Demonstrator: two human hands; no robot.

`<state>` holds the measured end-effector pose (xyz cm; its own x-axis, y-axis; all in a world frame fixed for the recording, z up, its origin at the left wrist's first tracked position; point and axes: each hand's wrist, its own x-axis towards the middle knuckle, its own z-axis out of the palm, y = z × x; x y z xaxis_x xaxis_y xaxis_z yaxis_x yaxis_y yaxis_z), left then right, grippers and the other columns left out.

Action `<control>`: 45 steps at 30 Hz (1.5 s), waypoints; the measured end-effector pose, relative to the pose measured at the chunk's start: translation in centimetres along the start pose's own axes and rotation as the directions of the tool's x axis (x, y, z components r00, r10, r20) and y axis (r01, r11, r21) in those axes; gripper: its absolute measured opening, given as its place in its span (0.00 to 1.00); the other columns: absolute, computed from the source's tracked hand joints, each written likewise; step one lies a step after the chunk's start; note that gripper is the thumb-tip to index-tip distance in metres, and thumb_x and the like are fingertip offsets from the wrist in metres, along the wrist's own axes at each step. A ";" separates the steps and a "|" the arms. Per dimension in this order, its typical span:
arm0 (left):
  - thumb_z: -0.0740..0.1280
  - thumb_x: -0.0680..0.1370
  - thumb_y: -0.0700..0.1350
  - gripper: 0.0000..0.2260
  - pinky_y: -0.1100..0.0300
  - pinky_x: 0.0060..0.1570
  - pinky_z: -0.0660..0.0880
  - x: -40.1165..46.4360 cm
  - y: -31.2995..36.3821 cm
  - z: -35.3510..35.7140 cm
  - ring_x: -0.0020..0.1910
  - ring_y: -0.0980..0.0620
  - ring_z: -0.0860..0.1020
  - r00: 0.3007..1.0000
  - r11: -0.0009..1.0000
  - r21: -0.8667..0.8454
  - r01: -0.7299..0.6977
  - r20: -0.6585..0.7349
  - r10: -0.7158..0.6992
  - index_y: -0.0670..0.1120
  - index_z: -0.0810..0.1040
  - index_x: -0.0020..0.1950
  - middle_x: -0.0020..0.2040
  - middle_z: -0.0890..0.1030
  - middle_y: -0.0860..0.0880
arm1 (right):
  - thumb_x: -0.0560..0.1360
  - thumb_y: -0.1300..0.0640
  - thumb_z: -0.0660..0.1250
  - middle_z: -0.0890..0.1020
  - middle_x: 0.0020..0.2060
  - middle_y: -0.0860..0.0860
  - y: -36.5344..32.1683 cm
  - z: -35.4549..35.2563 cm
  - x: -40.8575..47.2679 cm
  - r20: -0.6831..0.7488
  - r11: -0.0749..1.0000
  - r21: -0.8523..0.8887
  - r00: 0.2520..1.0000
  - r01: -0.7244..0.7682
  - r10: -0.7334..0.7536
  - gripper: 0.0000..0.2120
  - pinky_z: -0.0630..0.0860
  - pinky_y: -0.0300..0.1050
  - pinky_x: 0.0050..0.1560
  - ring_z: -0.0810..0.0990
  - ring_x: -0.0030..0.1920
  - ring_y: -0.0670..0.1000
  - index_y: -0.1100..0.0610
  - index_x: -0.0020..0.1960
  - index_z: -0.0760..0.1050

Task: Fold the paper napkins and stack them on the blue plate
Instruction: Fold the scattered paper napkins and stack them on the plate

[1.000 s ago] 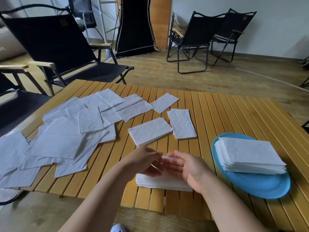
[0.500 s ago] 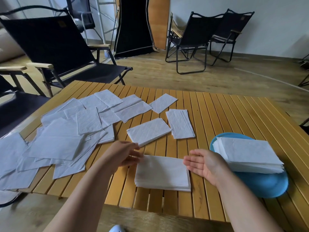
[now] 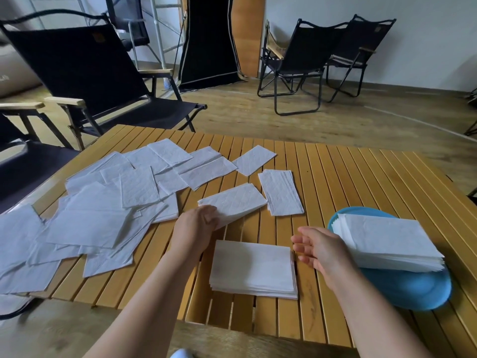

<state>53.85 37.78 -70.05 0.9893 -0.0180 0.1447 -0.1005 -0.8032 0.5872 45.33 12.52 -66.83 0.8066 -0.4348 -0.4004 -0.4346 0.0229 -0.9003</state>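
Observation:
My left hand (image 3: 196, 228) pinches the near corner of a white folded napkin (image 3: 236, 202) in the middle of the slatted wooden table and lifts that edge. My right hand (image 3: 320, 250) hovers with relaxed fingers, holding nothing, just right of a neat stack of folded napkins (image 3: 254, 268) near the table's front. A blue plate (image 3: 410, 288) at the right carries a thick pile of folded napkins (image 3: 387, 241). Several loose unfolded napkins (image 3: 98, 218) lie scattered over the table's left half.
Another small stack of napkins (image 3: 281, 191) lies behind the held one, and a single napkin (image 3: 254, 160) sits farther back. Black folding chairs stand at the left (image 3: 85, 81) and at the back right (image 3: 304, 60). The table's (image 3: 361, 189) far right slats are bare.
My left hand has left the front stack, moved back and left, and taken hold of the middle napkin's corner. My right hand drew away to the right of the stack.

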 end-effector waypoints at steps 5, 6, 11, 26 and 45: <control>0.67 0.81 0.47 0.11 0.59 0.55 0.76 -0.2 -0.1 0.1 0.59 0.52 0.79 0.999 0.992 -0.126 0.016 -0.043 -0.021 0.51 0.83 0.62 0.63 0.82 0.50 | 0.82 0.55 0.65 0.86 0.46 0.53 -0.1 0.0 -0.1 0.013 1.000 -0.019 1.000 0.006 -0.006 0.05 0.82 0.50 0.49 0.85 0.49 0.55 0.53 0.53 0.79; 0.66 0.82 0.48 0.11 0.59 0.54 0.75 -0.2 0.1 0.0 0.57 0.52 0.78 0.997 0.984 -0.167 0.054 -0.045 -0.062 0.51 0.82 0.63 0.63 0.82 0.49 | 0.82 0.55 0.65 0.86 0.46 0.53 -0.1 0.0 -0.1 0.014 1.000 -0.025 1.000 0.008 -0.008 0.05 0.82 0.50 0.49 0.85 0.49 0.55 0.53 0.53 0.79; 0.65 0.83 0.48 0.12 0.63 0.48 0.71 -0.3 0.4 -0.4 0.55 0.54 0.76 0.992 0.978 -0.198 0.068 -0.091 -0.087 0.51 0.82 0.64 0.64 0.81 0.49 | 0.81 0.55 0.65 0.85 0.46 0.53 -0.1 0.2 -0.2 0.005 0.999 -0.044 1.000 0.001 0.000 0.04 0.82 0.51 0.51 0.85 0.50 0.55 0.53 0.52 0.79; 0.58 0.80 0.54 0.11 0.61 0.39 0.70 -3.2 4.6 -5.2 0.42 0.52 0.75 0.936 0.773 -0.631 -0.064 0.231 0.266 0.51 0.77 0.47 0.42 0.76 0.55 | 0.65 0.44 0.76 0.84 0.59 0.50 -0.4 1.0 -0.7 0.373 0.964 0.246 0.908 0.101 -0.191 0.33 0.75 0.50 0.62 0.81 0.60 0.52 0.49 0.68 0.75; 0.70 0.79 0.48 0.04 0.55 0.36 0.81 -2.0 2.0 -4.0 0.31 0.54 0.79 0.891 0.984 -0.172 0.046 0.452 0.037 0.48 0.80 0.50 0.38 0.84 0.49 | 0.78 0.48 0.71 0.82 0.34 0.51 0.2 0.3 -1.3 0.253 0.747 -0.552 0.928 0.370 -0.272 0.12 0.76 0.48 0.34 0.81 0.36 0.52 0.55 0.39 0.77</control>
<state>51.28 38.59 -66.01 0.9258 -0.3149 -0.2091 -0.0713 -0.6887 0.7215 44.29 13.36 -66.54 0.9685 -0.1823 -0.1696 -0.2479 -0.6408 -0.7266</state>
